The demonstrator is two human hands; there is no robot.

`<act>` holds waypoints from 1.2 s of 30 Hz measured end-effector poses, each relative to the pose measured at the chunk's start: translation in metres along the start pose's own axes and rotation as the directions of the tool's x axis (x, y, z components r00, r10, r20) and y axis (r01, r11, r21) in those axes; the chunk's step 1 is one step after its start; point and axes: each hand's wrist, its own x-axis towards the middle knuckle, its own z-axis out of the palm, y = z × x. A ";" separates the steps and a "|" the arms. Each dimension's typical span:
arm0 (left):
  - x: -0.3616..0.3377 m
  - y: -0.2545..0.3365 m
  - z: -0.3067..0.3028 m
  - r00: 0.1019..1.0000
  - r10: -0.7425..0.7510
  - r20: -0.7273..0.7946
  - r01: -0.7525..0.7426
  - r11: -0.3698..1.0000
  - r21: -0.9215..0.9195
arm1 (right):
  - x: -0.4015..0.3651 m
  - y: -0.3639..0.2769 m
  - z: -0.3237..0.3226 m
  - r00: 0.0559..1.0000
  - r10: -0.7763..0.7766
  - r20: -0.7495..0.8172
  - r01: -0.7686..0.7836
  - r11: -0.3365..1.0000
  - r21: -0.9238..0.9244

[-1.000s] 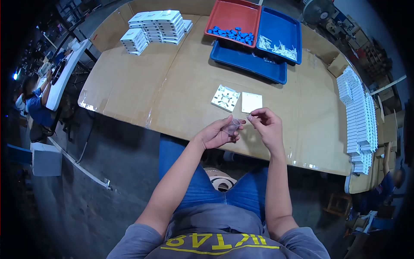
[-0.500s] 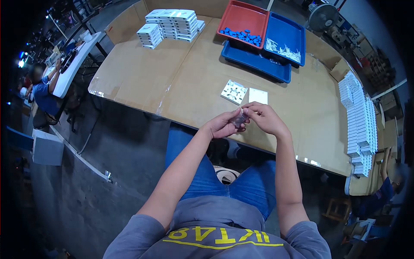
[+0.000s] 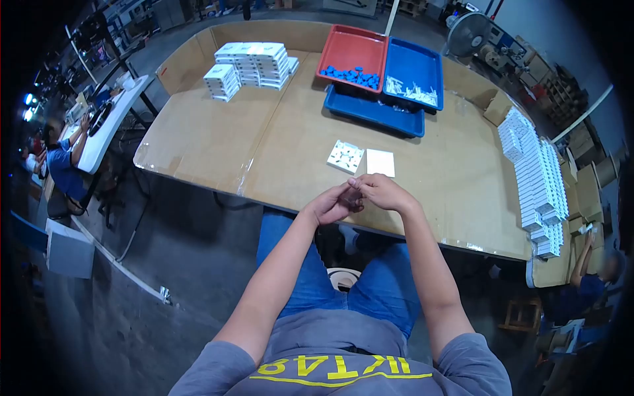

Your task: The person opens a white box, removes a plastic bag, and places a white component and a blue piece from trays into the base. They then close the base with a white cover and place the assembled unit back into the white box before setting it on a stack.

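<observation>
At the table's near edge my left hand (image 3: 335, 203) is curled, palm up, around a small see-through piece, perhaps plastic (image 3: 353, 195). Its exact kind is mostly hidden by the fingers. My right hand (image 3: 385, 193) meets it from the other side, its thumb and fingers pinched together at the left fingertips; what lies in that pinch does not show. Just beyond the hands lie a white square plate with dark cutouts (image 3: 345, 156) and, to its right, a plain white square plate (image 3: 380, 163). Both rest flat on the table.
Past the plates stand a red tray with blue pieces (image 3: 355, 46), a blue tray with white sticks (image 3: 415, 59) and a lower blue tray (image 3: 376, 117). White stacks (image 3: 254, 65) rise at back left, more (image 3: 536, 178) along the right edge. People work at both sides.
The camera view has shifted, so the table sits lower in it. My hands stay together, and the right fingers now cover more of the see-through piece.
</observation>
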 end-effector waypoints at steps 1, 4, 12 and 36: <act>0.000 0.001 0.002 1.000 -0.009 0.014 0.010 0.999 -0.046 | -0.002 -0.002 -0.005 0.998 -0.041 -0.043 0.042 0.999 0.009; -0.001 0.004 0.005 0.999 -0.049 -0.023 0.046 0.993 -0.113 | 0.004 0.008 -0.033 0.972 -0.119 -0.202 0.120 0.993 -0.006; -0.005 0.003 0.007 0.999 -0.028 0.044 0.035 0.984 -0.173 | 0.083 0.099 -0.155 0.804 -0.107 -0.585 0.094 0.994 -0.052; 0.011 0.013 0.010 0.992 -0.123 -0.020 0.110 0.936 -0.334 | 0.239 0.127 -0.295 0.888 -0.200 -0.414 -0.210 0.624 -0.752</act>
